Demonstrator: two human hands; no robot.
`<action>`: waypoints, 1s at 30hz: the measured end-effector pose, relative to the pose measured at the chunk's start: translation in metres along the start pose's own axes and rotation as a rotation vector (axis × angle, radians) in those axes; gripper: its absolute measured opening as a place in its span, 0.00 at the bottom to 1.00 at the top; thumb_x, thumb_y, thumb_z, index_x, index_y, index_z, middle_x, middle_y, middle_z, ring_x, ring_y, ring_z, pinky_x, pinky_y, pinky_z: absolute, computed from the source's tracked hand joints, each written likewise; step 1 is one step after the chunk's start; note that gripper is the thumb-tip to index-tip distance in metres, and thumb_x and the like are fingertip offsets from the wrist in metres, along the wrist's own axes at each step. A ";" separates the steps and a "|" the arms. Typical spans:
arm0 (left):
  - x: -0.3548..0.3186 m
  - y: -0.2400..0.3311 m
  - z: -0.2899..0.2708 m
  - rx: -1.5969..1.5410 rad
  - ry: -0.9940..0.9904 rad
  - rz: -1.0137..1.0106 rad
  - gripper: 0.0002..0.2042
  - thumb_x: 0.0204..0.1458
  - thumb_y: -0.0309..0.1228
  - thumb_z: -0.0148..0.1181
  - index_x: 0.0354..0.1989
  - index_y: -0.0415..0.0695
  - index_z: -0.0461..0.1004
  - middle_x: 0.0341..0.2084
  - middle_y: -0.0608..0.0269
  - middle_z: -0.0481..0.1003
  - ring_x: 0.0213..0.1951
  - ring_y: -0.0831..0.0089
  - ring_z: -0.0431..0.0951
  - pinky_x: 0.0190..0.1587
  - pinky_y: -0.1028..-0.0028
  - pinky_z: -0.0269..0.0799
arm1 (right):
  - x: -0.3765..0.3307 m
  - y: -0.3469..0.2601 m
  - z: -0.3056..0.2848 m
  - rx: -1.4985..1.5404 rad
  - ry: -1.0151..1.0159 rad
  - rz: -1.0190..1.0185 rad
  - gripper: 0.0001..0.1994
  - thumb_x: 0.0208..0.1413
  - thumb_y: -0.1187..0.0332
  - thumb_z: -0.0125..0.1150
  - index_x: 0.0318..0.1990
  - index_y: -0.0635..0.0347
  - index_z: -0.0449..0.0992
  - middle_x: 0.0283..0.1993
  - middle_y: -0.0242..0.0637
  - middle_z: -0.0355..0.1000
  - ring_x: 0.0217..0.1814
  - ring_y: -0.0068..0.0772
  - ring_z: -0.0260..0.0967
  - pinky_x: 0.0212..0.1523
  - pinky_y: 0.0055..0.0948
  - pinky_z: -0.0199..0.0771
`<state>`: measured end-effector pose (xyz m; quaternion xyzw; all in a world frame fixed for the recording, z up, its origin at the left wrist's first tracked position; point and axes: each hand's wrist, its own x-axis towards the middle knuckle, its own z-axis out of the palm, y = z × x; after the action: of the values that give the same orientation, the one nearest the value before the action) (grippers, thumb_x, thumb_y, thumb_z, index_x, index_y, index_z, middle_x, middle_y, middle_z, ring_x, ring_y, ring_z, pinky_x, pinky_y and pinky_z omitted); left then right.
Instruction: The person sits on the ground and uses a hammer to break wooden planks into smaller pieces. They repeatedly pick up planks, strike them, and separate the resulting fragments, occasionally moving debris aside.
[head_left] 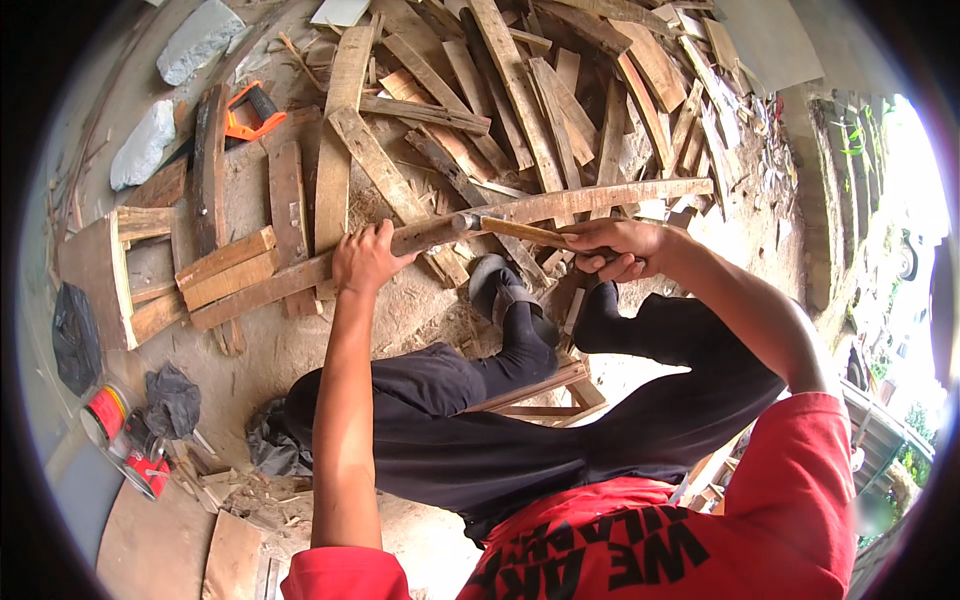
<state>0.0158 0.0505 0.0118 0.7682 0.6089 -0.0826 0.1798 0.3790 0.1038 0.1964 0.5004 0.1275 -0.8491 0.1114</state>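
A long wooden plank (pixel 620 194) stretches across in front of me, its left end lower and nearer than its right. My left hand (pixel 366 260) grips it left of the middle, fingers over the top edge. In my right hand (pixel 622 248) is a hammer (pixel 522 232), held near the end of its wooden handle. The hammer's metal head overlaps the plank to the right of my left hand; whether they touch, I cannot tell. Beside the plank's left end lie short boards (pixel 230 270).
Scrap wood (pixel 540 110) is heaped beyond the plank. An orange-handled saw (pixel 254 112) lies at the far left, near pale stone blocks (pixel 200 42). A wooden frame (pixel 122 275), black plastic bags (pixel 172 400) and red cans (pixel 104 412) are on the left. My feet are just below the plank.
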 end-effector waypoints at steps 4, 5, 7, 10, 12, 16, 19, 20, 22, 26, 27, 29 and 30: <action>0.004 -0.002 0.001 -0.001 0.007 0.016 0.40 0.43 0.68 0.60 0.56 0.47 0.71 0.44 0.51 0.80 0.47 0.59 0.80 0.52 0.61 0.74 | -0.004 -0.005 0.017 -0.039 0.098 0.015 0.21 0.68 0.56 0.48 0.65 0.46 0.58 0.23 0.22 0.54 0.12 0.07 0.43 0.08 0.11 0.43; 0.003 -0.003 0.004 0.013 0.034 0.025 0.40 0.42 0.67 0.61 0.55 0.47 0.72 0.43 0.51 0.80 0.46 0.59 0.81 0.52 0.61 0.74 | -0.004 -0.004 0.020 -0.047 0.110 0.018 0.20 0.68 0.56 0.48 0.63 0.47 0.59 0.23 0.22 0.54 0.13 0.08 0.44 0.09 0.11 0.45; 0.001 -0.003 0.010 0.041 0.087 0.045 0.38 0.42 0.66 0.62 0.54 0.47 0.73 0.42 0.51 0.80 0.45 0.60 0.81 0.51 0.61 0.75 | -0.005 -0.001 0.028 -0.062 0.134 0.024 0.17 0.68 0.56 0.48 0.60 0.48 0.61 0.23 0.21 0.54 0.14 0.10 0.45 0.10 0.13 0.47; 0.000 -0.002 0.014 0.044 0.144 0.061 0.39 0.41 0.66 0.63 0.53 0.46 0.73 0.41 0.51 0.80 0.44 0.60 0.81 0.49 0.61 0.75 | 0.003 0.005 0.087 -0.032 0.246 -0.019 0.18 0.69 0.58 0.46 0.62 0.50 0.60 0.23 0.23 0.52 0.16 0.13 0.47 0.12 0.16 0.49; -0.001 -0.001 0.014 0.015 0.142 0.035 0.38 0.40 0.65 0.64 0.52 0.46 0.73 0.40 0.50 0.80 0.44 0.60 0.81 0.48 0.62 0.76 | 0.018 0.005 0.131 -0.039 0.401 -0.066 0.14 0.69 0.57 0.46 0.55 0.55 0.62 0.24 0.24 0.52 0.18 0.16 0.49 0.15 0.20 0.52; -0.002 -0.001 0.015 -0.005 0.170 0.011 0.37 0.38 0.65 0.65 0.48 0.45 0.74 0.37 0.49 0.80 0.42 0.60 0.81 0.45 0.63 0.76 | 0.023 0.033 0.125 -0.088 0.402 -0.233 0.13 0.69 0.58 0.47 0.46 0.58 0.64 0.25 0.28 0.56 0.17 0.19 0.53 0.15 0.24 0.59; 0.000 0.002 0.010 0.018 0.196 0.016 0.38 0.40 0.67 0.61 0.48 0.44 0.73 0.36 0.49 0.80 0.41 0.60 0.81 0.45 0.64 0.76 | 0.038 0.060 0.119 -0.170 0.413 -0.405 0.14 0.67 0.58 0.48 0.46 0.62 0.66 0.24 0.32 0.62 0.17 0.23 0.61 0.14 0.27 0.64; 0.000 0.002 0.006 0.026 0.192 0.005 0.39 0.41 0.68 0.60 0.48 0.44 0.73 0.36 0.49 0.80 0.42 0.60 0.81 0.45 0.64 0.76 | 0.043 0.066 0.123 -0.133 0.445 -0.428 0.14 0.67 0.59 0.49 0.46 0.62 0.66 0.23 0.32 0.62 0.17 0.23 0.61 0.14 0.28 0.64; 0.000 0.013 -0.007 0.012 0.038 -0.047 0.40 0.40 0.70 0.59 0.51 0.46 0.72 0.38 0.50 0.80 0.43 0.59 0.81 0.47 0.62 0.75 | 0.053 0.078 0.132 -0.065 0.506 -0.494 0.14 0.67 0.59 0.50 0.46 0.63 0.66 0.22 0.33 0.63 0.16 0.24 0.62 0.13 0.29 0.63; 0.005 0.018 -0.021 -0.028 -0.017 -0.089 0.40 0.37 0.68 0.63 0.52 0.49 0.71 0.42 0.54 0.79 0.49 0.57 0.78 0.55 0.58 0.68 | 0.134 0.110 0.137 -0.301 0.802 -0.803 0.19 0.62 0.67 0.53 0.53 0.73 0.61 0.23 0.57 0.72 0.21 0.50 0.73 0.20 0.45 0.70; 0.002 0.019 -0.017 -0.017 0.012 -0.101 0.40 0.37 0.66 0.65 0.53 0.49 0.71 0.43 0.54 0.78 0.51 0.58 0.76 0.57 0.57 0.66 | 0.136 0.113 0.155 -0.343 0.843 -0.818 0.21 0.61 0.69 0.51 0.56 0.75 0.58 0.25 0.61 0.72 0.25 0.57 0.74 0.25 0.49 0.71; -0.007 0.028 -0.028 -0.016 0.019 -0.148 0.35 0.41 0.52 0.71 0.56 0.48 0.69 0.45 0.54 0.77 0.56 0.58 0.72 0.63 0.56 0.58 | 0.091 0.100 0.187 -0.275 0.688 -0.724 0.30 0.59 0.72 0.49 0.64 0.79 0.47 0.29 0.67 0.72 0.35 0.69 0.72 0.35 0.56 0.72; -0.005 0.027 -0.029 -0.017 0.122 -0.112 0.34 0.42 0.49 0.71 0.56 0.47 0.69 0.46 0.53 0.77 0.57 0.57 0.71 0.63 0.56 0.59 | 0.094 0.105 0.182 -0.355 0.739 -0.804 0.31 0.58 0.72 0.49 0.65 0.79 0.45 0.29 0.67 0.72 0.35 0.69 0.72 0.35 0.56 0.72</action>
<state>0.0379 0.0512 0.0452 0.7349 0.6614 -0.0403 0.1443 0.2183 -0.0606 0.1873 0.6498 0.4788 -0.5590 -0.1900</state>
